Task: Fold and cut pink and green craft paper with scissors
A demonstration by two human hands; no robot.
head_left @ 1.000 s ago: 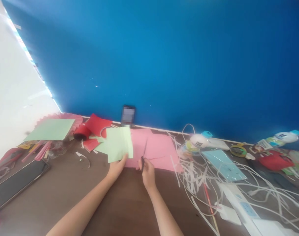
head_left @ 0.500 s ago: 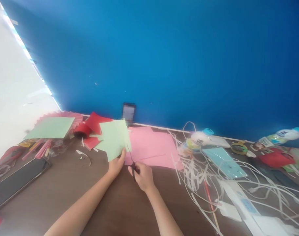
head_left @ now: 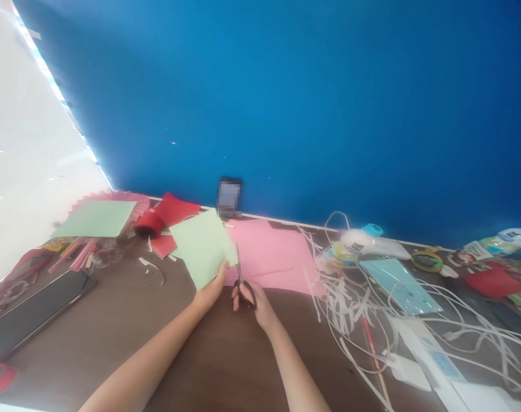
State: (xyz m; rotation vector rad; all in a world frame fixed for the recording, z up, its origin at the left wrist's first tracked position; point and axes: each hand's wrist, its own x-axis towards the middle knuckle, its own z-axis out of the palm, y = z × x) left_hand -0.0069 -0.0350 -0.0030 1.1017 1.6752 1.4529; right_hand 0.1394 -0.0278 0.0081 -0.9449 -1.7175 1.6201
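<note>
My left hand (head_left: 214, 288) pinches the lower right part of a light green sheet of paper (head_left: 203, 243), which is held tilted above the table. Just to the right, my right hand (head_left: 254, 303) is closed around the black handles of a pair of scissors (head_left: 238, 266). The scissor blades point away from me, beside the right edge of the green sheet. Pink paper (head_left: 277, 257) lies flat on the table behind both hands. Whether the blades touch the green sheet is too blurred to tell.
Red paper (head_left: 177, 209) and a red roll (head_left: 149, 222) lie at the back left, near another green sheet (head_left: 97, 218). A dark phone (head_left: 39, 309) is at the left. White cables, paper strips, a power strip (head_left: 436, 360) and bottles (head_left: 357, 241) crowd the right.
The green sheet has turned and looks like one wider piece. The scissors have moved to its right edge and swung more upright. The whole view has shifted slightly.
</note>
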